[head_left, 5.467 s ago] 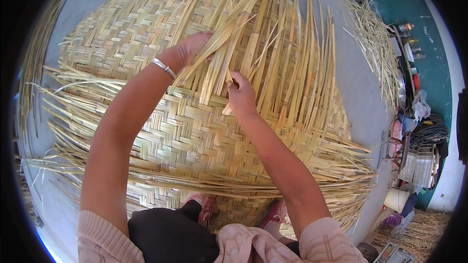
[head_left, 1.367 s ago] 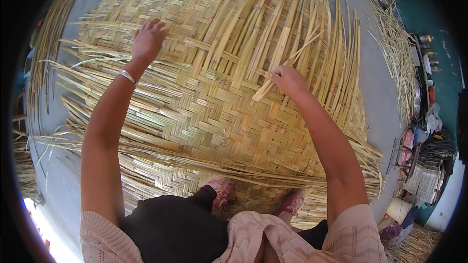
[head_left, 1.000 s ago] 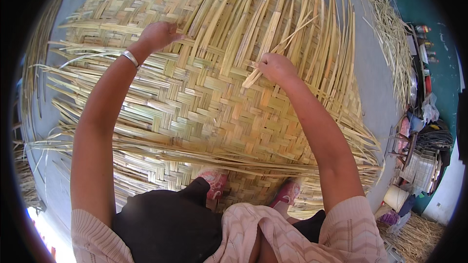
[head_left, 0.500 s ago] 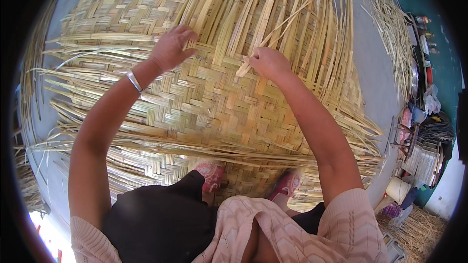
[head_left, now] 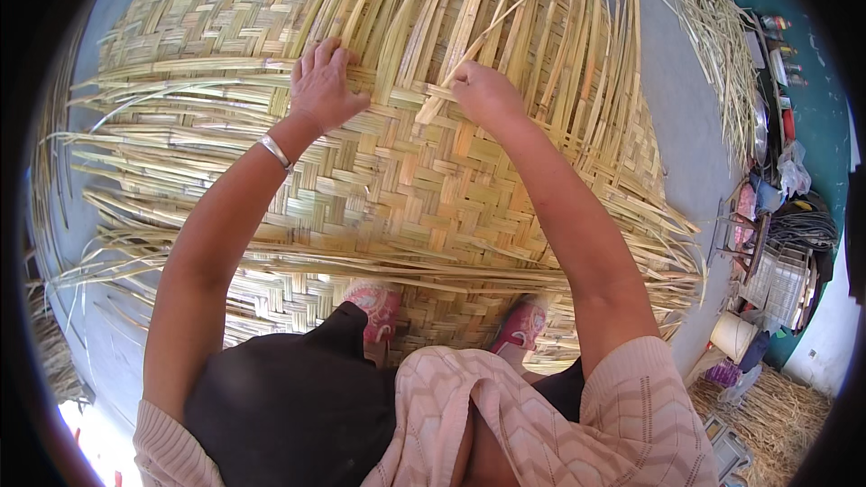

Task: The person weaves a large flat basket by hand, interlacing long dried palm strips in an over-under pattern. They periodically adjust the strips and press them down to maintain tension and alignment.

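Note:
A large woven mat point(head_left: 410, 162) of pale yellow-green split reed strips spreads out under both hands. At the mat's left middle, my left hand point(head_left: 327, 90) lies palm down with its fingers spread, at the near ends of the raised strips. My right hand point(head_left: 487, 97), to the right of it, is closed in a pinch on a reed strip point(head_left: 496, 22). That strip slants up and to the right across the long loose strips point(head_left: 397, 45) fanning away from me. Its pinched part is hidden by my fingers. A silver bangle point(head_left: 275, 151) circles my left wrist.
My feet in reddish patterned shoes point(head_left: 374, 307) rest on the mat's near part, behind a bundle of crosswise strips point(head_left: 433, 278). More loose strips point(head_left: 708, 45) lie on the grey floor at the right. Beyond are a cream bucket point(head_left: 733, 335) and a straw heap point(head_left: 776, 424).
My left hand has moved rightward over the mat, and its fingers have come down spread onto the strips. My right hand keeps its pinch on the reed strip. The whole view has shifted slightly.

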The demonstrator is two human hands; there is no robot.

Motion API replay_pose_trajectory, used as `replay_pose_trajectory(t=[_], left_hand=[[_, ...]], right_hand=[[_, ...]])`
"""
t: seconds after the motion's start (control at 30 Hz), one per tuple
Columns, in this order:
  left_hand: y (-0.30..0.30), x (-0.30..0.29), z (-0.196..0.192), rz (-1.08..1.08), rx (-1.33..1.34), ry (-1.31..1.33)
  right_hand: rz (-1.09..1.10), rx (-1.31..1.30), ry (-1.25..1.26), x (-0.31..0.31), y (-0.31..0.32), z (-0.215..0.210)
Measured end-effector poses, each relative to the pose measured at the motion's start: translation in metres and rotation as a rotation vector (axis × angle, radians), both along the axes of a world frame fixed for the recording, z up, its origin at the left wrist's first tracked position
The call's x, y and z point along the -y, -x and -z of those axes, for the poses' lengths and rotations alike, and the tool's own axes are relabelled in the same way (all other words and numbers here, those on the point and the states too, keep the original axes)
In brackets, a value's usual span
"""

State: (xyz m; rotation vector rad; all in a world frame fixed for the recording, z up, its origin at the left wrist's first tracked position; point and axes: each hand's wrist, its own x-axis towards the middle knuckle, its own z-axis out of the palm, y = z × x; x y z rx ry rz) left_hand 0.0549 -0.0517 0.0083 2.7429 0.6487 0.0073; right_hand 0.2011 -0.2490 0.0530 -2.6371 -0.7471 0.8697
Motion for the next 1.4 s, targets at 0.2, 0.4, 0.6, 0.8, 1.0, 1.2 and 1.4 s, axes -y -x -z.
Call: replay_pose_trajectory(t=[0.2, 0.4, 0.6, 0.8, 1.0, 1.2, 1.4], left_hand=[[-0.005, 0.003, -0.009, -0.017, -0.071, 0.02], [0.002, 0.045, -0.017, 0.025, 0.093, -0.071], [-0.019, 0.074, -0.012, 0.031, 0.069, 0.082], [-0.023, 0.077, -0.001, -0.005, 0.074, 0.071], [-0.027, 0.079, 0.004, -0.033, 0.08, 0.065], [-0.026, 0.055, -0.009, 0.028, 0.103, 0.107], [-0.067, 0.047, -0.022, 0.212, 0.288, 0.347]], right_hand=[[0.009, 0.051, -0.019, -0.004, 0.008, 0.004], [0.23, -0.101, -0.113, 0.005, -0.014, 0.019], [0.316, -0.199, -0.162, -0.001, -0.026, 0.028], [0.131, -0.054, -0.134, -0.004, -0.006, -0.001], [0.086, 0.062, -0.057, -0.014, 0.005, -0.016], [0.143, -0.068, -0.053, -0.011, -0.014, 0.003], [0.128, -0.08, -0.083, -0.003, -0.014, 0.004]])
